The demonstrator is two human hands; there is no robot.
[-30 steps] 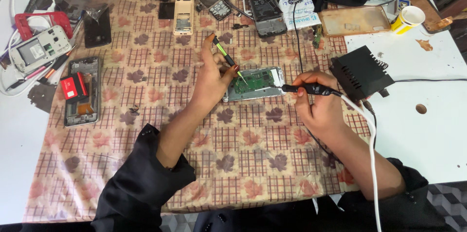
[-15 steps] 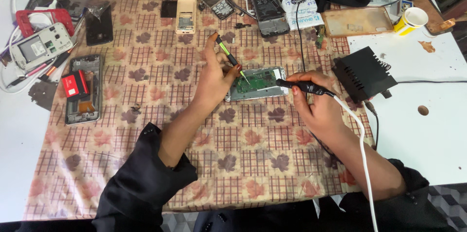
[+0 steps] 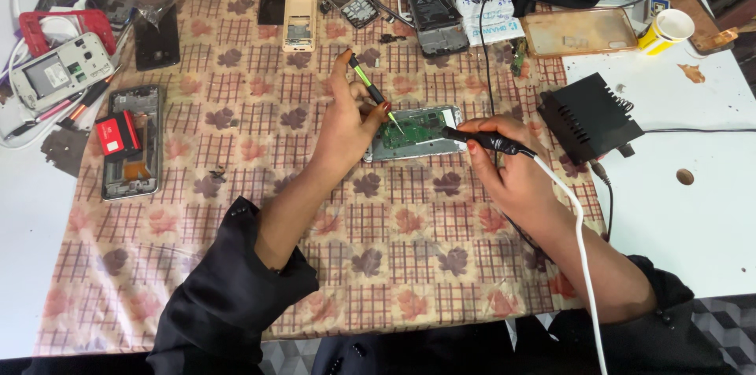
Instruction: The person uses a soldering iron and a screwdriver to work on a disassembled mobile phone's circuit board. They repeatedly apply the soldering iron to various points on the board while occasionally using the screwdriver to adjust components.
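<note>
While gripping the green tool in the left hand and the black iron in the right hand, steady both wrists, touching only the open phone board's joint.

White tabletop carries a leaf-patterned cloth (opened phones scattered across it), a black box and a yellow cup.

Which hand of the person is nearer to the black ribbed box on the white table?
The right. The right hand holds a black soldering pen just left of the black ribbed box. The left hand, holding a thin green tool, is further left, beyond the opened phone.
</note>
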